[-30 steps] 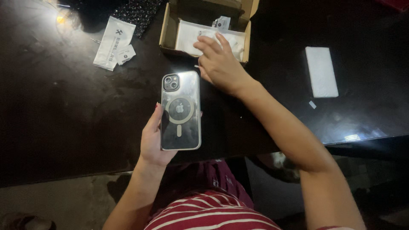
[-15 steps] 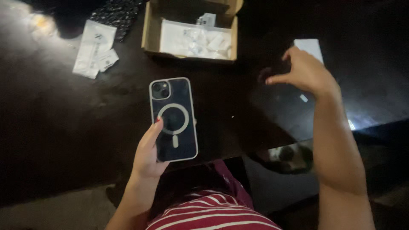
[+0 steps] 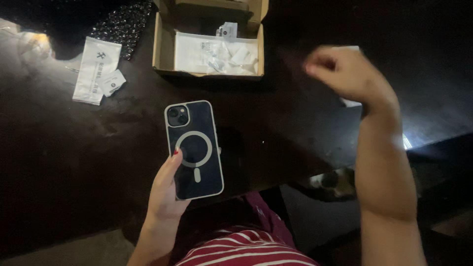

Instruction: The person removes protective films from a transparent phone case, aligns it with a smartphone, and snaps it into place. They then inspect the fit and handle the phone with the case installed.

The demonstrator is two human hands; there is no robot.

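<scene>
Since the earlier frame, the right hand (image 3: 347, 74) has lifted off the desk (image 3: 74, 162) and now hangs blurred above it, fingers curled in loosely; whether it pinches anything I cannot tell. From the head view, the left hand (image 3: 167, 189) grasps the phone (image 3: 193, 149) from its lower left edge, back side up, its long axis running almost straight away from the person, camera end pointing toward the open cardboard box (image 3: 209, 44). 2 white packets (image 3: 96, 71) lie further left.

Dark navy phone (image 3: 193, 150) with white ring in left grip (image 3: 165, 194); brown cardboard box (image 3: 160, 47), white packets (image 3: 96, 69), near-black worktop (image 3: 74, 148); red-and-white striped shirt (image 3: 246, 251) below.
</scene>
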